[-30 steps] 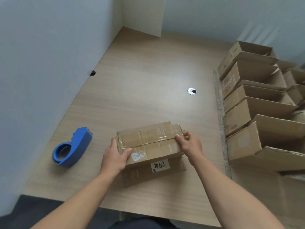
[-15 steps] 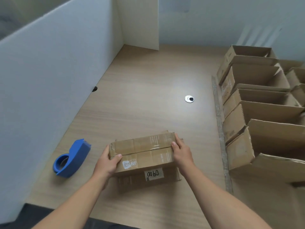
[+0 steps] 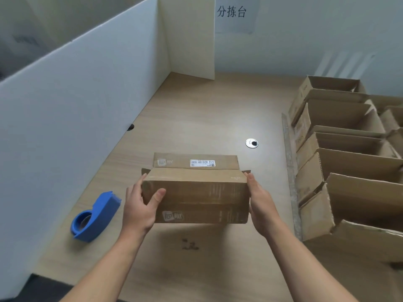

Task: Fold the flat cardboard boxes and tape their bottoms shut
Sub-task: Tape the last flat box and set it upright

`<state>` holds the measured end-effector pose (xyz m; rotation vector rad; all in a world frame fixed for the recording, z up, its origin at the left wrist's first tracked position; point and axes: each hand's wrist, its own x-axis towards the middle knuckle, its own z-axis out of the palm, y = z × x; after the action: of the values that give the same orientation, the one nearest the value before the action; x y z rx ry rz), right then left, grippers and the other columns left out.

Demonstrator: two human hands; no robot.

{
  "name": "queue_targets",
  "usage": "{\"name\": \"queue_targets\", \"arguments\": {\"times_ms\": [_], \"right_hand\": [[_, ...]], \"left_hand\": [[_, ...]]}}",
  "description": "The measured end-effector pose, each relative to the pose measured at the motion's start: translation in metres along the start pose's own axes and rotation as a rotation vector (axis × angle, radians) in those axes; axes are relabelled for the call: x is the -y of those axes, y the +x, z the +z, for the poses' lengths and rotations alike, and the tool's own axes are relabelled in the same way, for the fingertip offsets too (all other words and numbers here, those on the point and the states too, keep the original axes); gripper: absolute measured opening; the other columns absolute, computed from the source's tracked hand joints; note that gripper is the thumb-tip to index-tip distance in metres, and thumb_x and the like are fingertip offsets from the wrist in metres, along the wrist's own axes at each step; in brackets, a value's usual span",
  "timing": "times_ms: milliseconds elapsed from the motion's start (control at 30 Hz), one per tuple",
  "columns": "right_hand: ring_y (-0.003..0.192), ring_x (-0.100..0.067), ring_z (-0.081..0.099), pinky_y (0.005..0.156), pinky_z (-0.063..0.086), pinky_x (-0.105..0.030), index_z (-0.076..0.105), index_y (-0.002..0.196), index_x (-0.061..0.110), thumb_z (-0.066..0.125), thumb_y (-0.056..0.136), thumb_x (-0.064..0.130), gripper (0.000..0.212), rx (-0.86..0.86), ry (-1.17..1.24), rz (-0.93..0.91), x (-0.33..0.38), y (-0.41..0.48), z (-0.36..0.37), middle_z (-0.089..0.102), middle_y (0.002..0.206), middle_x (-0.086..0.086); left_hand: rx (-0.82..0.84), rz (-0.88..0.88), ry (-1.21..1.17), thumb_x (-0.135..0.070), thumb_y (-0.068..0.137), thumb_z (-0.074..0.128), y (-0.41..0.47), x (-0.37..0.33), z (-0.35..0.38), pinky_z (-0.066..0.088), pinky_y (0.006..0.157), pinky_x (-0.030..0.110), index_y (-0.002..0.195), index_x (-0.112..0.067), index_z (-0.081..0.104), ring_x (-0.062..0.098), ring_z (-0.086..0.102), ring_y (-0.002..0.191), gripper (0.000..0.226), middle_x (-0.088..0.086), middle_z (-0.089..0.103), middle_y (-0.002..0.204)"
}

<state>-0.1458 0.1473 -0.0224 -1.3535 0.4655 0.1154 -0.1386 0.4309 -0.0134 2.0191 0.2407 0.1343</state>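
Observation:
A brown cardboard box hangs above the table between both hands, one long side facing me and its open flaps pointing away. My left hand grips its left end, thumb across the near face. My right hand presses flat against its right end with straight fingers. A white label shows on the far flap. The taped bottom is turned out of sight. A blue tape dispenser lies on the table to the left of my left hand.
Several folded open boxes stand in a row along the right side. A white partition wall borders the wooden table on the left. A round cable grommet sits beyond the box.
The box was lying on the table with its taped seam up. Both hands have lifted it and turned it over, so the seam no longer shows. The camera has tilted up.

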Motion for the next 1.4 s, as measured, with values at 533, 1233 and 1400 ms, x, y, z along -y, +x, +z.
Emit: {"name": "queue_targets", "arguments": {"times_ms": [533,1233,1400], "right_hand": [[0.115,-0.01,0.063,0.077,0.054,-0.035,0.063,0.123,0.028,0.053,0.099,0.039,0.028,0.069,0.032,-0.002,0.004,-0.003,-0.004,0.071,0.115,0.01],[0.109,0.003,0.055,0.099,0.05,-0.044,0.029,0.142,0.059,0.056,0.073,0.066,0.074,0.094,-0.433,-0.125,-0.066,-0.037,-0.03,0.047,0.132,0.012],[0.116,0.008,0.051,0.1,0.047,-0.038,0.017,0.148,0.056,0.057,0.068,0.059,0.089,0.134,-0.37,-0.084,-0.063,-0.029,-0.027,0.042,0.136,0.023]], "left_hand": [[0.186,-0.06,-0.159,-0.006,0.09,0.069,0.02,0.0,-0.016,0.049,0.102,0.037,0.141,-0.025,0.051,0.01,0.057,0.117,0.058,-0.004,0.05,0.131],[0.477,-0.238,0.107,-0.085,0.049,0.068,-0.01,0.056,-0.036,0.048,0.091,0.03,0.138,-0.058,0.03,0.014,0.058,0.116,0.101,-0.005,0.048,0.131],[0.563,-0.244,0.277,-0.093,0.044,0.065,0.002,0.049,-0.043,0.045,0.101,0.039,0.152,-0.054,0.001,0.02,0.056,0.121,0.131,0.004,0.044,0.14]]}}
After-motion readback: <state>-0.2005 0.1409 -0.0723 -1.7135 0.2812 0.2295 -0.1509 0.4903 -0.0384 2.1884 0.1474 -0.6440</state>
